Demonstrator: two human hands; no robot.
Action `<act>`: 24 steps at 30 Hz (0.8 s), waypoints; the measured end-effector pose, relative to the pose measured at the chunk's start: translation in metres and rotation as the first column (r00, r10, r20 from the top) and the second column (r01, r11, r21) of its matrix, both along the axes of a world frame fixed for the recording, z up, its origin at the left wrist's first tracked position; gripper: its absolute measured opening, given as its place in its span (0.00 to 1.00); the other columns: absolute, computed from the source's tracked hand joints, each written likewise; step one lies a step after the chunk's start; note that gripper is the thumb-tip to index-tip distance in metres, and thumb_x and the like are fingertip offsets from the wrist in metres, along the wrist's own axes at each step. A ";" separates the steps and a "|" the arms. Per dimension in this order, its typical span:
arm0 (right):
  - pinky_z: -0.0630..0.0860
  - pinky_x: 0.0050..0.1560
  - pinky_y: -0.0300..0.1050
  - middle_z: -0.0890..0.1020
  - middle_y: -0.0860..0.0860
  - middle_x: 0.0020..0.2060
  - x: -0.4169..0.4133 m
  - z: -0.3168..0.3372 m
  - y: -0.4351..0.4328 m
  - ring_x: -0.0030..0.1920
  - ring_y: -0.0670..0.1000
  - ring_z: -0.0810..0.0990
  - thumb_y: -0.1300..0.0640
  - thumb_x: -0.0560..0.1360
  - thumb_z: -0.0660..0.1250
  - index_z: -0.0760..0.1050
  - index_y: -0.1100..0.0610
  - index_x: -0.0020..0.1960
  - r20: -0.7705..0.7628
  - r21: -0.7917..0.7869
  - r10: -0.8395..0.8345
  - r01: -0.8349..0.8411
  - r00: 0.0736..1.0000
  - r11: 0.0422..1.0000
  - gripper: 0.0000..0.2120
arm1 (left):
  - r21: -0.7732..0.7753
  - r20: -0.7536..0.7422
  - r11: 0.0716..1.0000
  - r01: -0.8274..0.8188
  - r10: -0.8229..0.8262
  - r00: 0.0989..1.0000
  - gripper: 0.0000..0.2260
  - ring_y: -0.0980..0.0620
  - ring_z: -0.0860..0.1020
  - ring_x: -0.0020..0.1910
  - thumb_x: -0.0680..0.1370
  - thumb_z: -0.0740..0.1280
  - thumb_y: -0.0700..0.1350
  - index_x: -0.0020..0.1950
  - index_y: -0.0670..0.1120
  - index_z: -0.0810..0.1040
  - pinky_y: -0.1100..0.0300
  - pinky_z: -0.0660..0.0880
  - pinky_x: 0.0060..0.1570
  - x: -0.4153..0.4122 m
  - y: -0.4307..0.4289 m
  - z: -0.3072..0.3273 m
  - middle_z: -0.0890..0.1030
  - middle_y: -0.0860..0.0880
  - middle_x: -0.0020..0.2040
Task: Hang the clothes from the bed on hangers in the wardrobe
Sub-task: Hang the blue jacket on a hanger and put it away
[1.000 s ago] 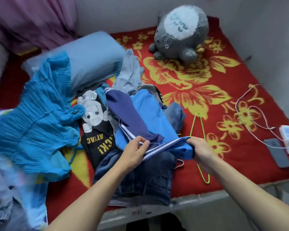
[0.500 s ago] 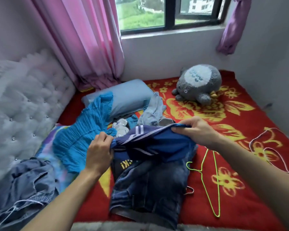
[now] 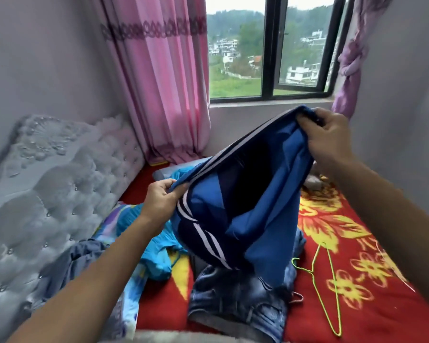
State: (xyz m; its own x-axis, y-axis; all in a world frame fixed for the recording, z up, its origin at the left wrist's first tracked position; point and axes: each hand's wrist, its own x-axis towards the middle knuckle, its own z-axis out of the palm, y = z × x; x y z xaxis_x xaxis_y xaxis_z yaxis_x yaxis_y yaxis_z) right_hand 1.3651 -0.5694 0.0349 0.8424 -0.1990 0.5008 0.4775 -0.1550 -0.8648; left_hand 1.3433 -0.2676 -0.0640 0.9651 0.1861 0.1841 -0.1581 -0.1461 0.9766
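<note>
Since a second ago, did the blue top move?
Yes, upward. The blue top lay on the jeans; now the left hand and the right hand hold it up above them, right end higher.

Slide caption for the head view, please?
Left hand and right hand hold a blue striped garment above jeans and a green hanger on the bed.

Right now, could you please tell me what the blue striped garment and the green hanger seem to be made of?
The blue striped garment: smooth, matte synthetic knit, probably polyester; it drapes softly with sewn white stripes. The green hanger: thin wire, seemingly plastic-coated; bright neon colour.
</note>
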 end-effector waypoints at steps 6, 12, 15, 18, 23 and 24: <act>0.83 0.45 0.52 0.83 0.50 0.34 -0.034 0.057 -0.017 0.36 0.51 0.82 0.57 0.76 0.69 0.79 0.56 0.39 -0.074 0.248 -0.105 0.120 0.992 0.961 0.07 | 0.641 0.267 0.763 -0.080 -0.124 0.956 0.23 0.54 0.79 0.35 0.64 0.73 0.66 0.50 0.52 0.75 0.58 0.75 0.39 -0.037 -0.005 0.079 0.82 0.53 0.37; 0.80 0.38 0.45 0.82 0.52 0.36 -0.046 0.073 -0.033 0.32 0.49 0.82 0.56 0.76 0.69 0.78 0.57 0.43 -0.093 0.297 -0.133 0.154 0.987 0.942 0.05 | 0.912 0.225 0.392 -0.125 -0.221 0.949 0.24 0.43 0.78 0.46 0.62 0.65 0.49 0.58 0.52 0.69 0.53 0.73 0.44 -0.032 0.012 0.084 0.78 0.49 0.48; 0.82 0.38 0.48 0.82 0.52 0.34 -0.040 0.046 -0.037 0.31 0.50 0.81 0.57 0.76 0.69 0.78 0.57 0.42 -0.177 0.266 -0.115 0.160 0.977 0.951 0.05 | 0.840 -0.038 0.519 0.160 -0.239 0.970 0.18 0.49 0.77 0.43 0.60 0.66 0.46 0.50 0.49 0.74 0.63 0.70 0.41 -0.020 0.027 0.055 0.78 0.49 0.44; 0.80 0.44 0.54 0.83 0.53 0.35 -0.023 -0.007 -0.037 0.33 0.53 0.81 0.56 0.76 0.69 0.79 0.57 0.41 -0.289 0.213 -0.091 0.157 0.953 0.964 0.06 | 0.801 -0.158 0.536 0.267 -0.242 0.957 0.08 0.53 0.75 0.34 0.60 0.66 0.44 0.37 0.49 0.74 0.67 0.67 0.32 -0.009 0.033 0.015 0.79 0.50 0.34; 0.80 0.41 0.50 0.83 0.57 0.38 0.012 -0.098 -0.040 0.36 0.56 0.81 0.58 0.77 0.67 0.80 0.60 0.42 -0.471 0.206 -0.038 0.152 0.881 0.967 0.08 | 0.856 -0.290 0.453 0.250 0.020 0.957 0.08 0.45 0.78 0.41 0.66 0.67 0.38 0.34 0.49 0.70 0.58 0.67 0.35 0.027 0.049 -0.080 0.79 0.47 0.36; 0.79 0.38 0.48 0.82 0.58 0.37 0.021 -0.117 -0.040 0.35 0.55 0.80 0.58 0.78 0.67 0.79 0.61 0.42 -0.500 0.199 -0.021 0.139 0.866 0.970 0.08 | 0.872 -0.312 0.417 0.255 0.074 0.947 0.08 0.43 0.78 0.45 0.66 0.66 0.38 0.36 0.49 0.69 0.56 0.68 0.37 0.035 0.050 -0.099 0.80 0.45 0.40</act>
State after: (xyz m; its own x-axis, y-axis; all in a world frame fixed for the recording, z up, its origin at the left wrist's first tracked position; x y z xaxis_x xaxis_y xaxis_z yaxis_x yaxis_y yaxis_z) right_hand 1.3865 -0.6092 -0.0819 0.9423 -0.3324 -0.0390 -0.0241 0.0487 -0.9985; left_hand 1.3779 -0.2173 -0.1635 0.9974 -0.0175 -0.0694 0.0033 -0.9572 0.2894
